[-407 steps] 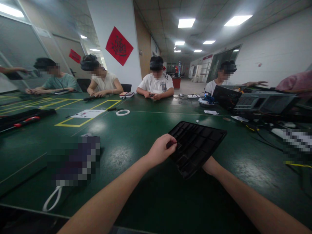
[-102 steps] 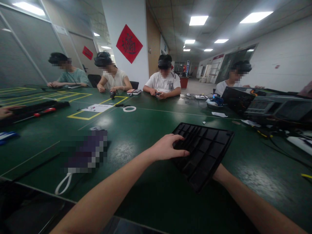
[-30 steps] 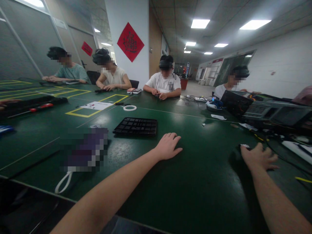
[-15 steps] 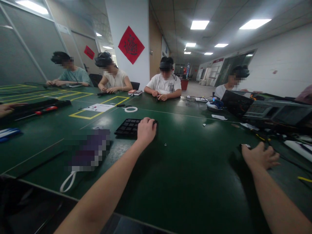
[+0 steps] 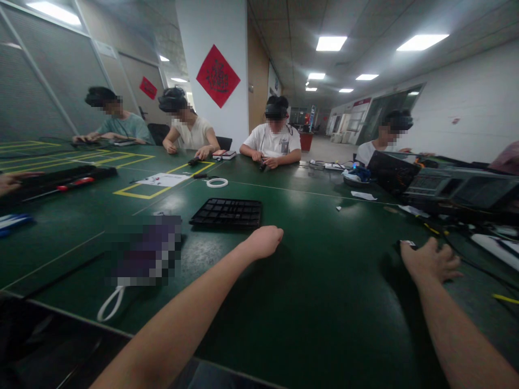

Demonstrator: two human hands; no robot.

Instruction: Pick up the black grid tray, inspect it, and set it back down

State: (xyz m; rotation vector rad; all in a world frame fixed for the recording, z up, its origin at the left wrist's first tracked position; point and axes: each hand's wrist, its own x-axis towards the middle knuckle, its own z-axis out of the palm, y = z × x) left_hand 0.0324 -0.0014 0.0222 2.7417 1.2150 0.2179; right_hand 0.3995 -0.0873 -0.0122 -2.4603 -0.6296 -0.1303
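Observation:
My left hand (image 5: 266, 241) is low over the green table (image 5: 324, 302), just in front of the right corner of a black gridded tray (image 5: 227, 213). Its fingers are pinched together; what they hold, if anything, is hidden. Over at the right, my right hand (image 5: 432, 259) has its fingers spread on or close above the table. A small black object with a white label (image 5: 406, 243) shows beside its thumb, partly covered by the hand. Left of my left forearm lies a blurred purple pouch (image 5: 150, 248) with a white strap loop.
A white ring (image 5: 217, 183) and a printed sheet (image 5: 162, 179) lie beyond the tray. A small white scrap (image 5: 338, 208) sits right of centre. Cables and electronic equipment (image 5: 462, 186) crowd the right side. Several people wearing headsets sit around the table.
My left hand has left the tray and moved right and nearer to me, its fingers now closed. The small bit lying there before is out of sight. My right hand is nearly unmoved.

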